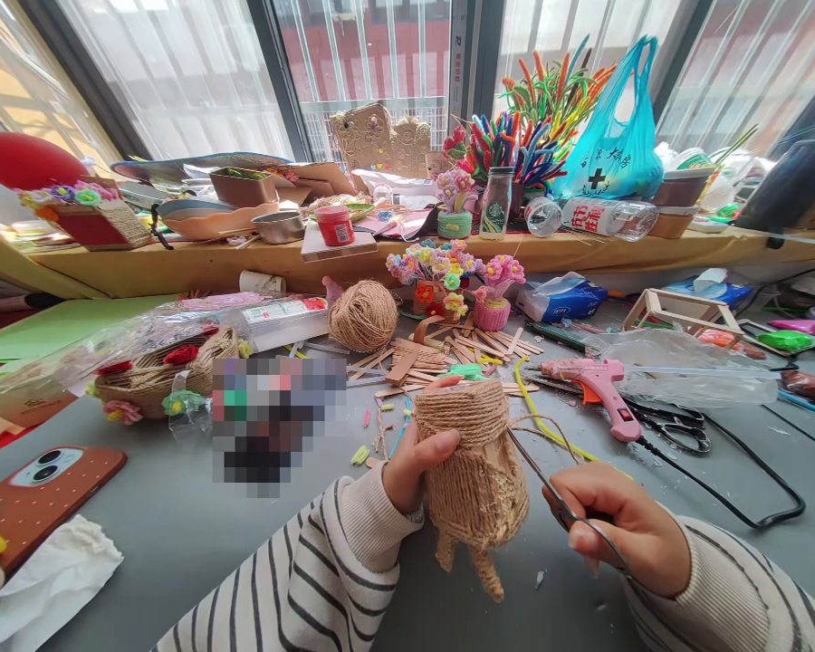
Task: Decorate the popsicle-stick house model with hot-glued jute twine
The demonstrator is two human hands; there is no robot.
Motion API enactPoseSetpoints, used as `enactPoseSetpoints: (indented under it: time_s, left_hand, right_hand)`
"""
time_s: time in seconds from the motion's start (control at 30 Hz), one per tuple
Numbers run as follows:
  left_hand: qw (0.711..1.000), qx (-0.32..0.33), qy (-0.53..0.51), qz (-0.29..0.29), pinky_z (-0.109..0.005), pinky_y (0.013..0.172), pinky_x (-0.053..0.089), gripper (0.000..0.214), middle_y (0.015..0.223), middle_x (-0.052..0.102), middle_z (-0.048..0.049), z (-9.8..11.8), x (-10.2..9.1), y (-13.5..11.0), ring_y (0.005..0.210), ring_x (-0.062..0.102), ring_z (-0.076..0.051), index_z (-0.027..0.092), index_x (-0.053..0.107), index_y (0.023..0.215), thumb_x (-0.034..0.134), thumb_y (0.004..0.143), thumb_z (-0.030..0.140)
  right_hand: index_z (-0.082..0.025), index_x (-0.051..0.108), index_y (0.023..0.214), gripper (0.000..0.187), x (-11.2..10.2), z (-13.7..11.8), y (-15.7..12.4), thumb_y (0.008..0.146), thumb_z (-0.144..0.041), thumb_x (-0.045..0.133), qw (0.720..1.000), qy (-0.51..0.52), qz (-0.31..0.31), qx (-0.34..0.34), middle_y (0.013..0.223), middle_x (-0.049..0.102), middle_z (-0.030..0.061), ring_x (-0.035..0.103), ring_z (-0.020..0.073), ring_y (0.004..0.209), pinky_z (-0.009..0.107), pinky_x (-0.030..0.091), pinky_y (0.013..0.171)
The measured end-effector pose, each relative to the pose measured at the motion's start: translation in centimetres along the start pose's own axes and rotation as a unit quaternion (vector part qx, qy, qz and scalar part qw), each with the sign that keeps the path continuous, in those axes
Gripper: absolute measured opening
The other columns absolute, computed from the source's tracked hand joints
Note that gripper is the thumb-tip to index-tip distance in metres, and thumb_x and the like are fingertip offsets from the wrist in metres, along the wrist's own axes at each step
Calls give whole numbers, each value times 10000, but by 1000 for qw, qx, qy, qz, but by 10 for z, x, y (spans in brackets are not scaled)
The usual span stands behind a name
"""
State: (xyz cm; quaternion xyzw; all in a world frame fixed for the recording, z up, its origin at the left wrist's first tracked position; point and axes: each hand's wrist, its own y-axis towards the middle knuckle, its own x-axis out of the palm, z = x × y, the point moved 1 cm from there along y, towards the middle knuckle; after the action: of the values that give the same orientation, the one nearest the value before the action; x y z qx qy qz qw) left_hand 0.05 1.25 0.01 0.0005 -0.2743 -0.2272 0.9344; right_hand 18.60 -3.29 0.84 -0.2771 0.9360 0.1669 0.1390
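Observation:
My left hand [417, 457] is closed around the side of a small pot wrapped in jute twine [475, 462]. Stubby twine-covered legs show at its underside, and it is held tilted above the table. My right hand [618, 521] grips a pair of slim metal tweezers [540, 471]. Their tip reaches the pot's right side, just below the wound rim. From that spot a loose strand of twine [560, 435] curves off to the right. Whether the tip pinches the strand or only touches the pot, I cannot tell.
A pink glue gun [608, 385] with a black cable lies at right beside scissors [672, 427]. Behind the pot are wooden sticks [425, 362] and a twine ball [363, 315]. A phone [61, 493] lies at left, near a twine basket [156, 385]. A crowded ledge [231, 263] runs behind.

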Motion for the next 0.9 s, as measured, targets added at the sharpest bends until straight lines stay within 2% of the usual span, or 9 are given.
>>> enactPoseSetpoints:
  time_s: [0.23,0.53,0.9]
  left_hand:
    - [1000,-3,-2,4,-483,983,357,652,971,679,-79,1,2,1,1105,525,-341,189,564,1135,692,557,464]
    - [1000,9,23,-9,-468,960,377,677,1032,660,-73,1,1,0,1065,546,-327,204,547,1162,702,557,465]
    - [999,9,34,-10,-477,958,370,689,1042,656,-75,1,-1,0,1068,541,-332,208,531,1183,698,567,468]
  right_hand:
    - [-220,253,517,534,1,1,0,805,-639,416,1000,29,-4,12,406,282,-64,229,47,389,219,177,372]
    - [-210,318,466,604,-1,0,-1,728,-749,387,997,44,-23,66,397,295,-42,259,56,384,230,172,369]
    - [-216,287,454,585,-2,-1,1,749,-705,417,993,79,-37,75,394,247,-65,218,42,373,219,160,356]
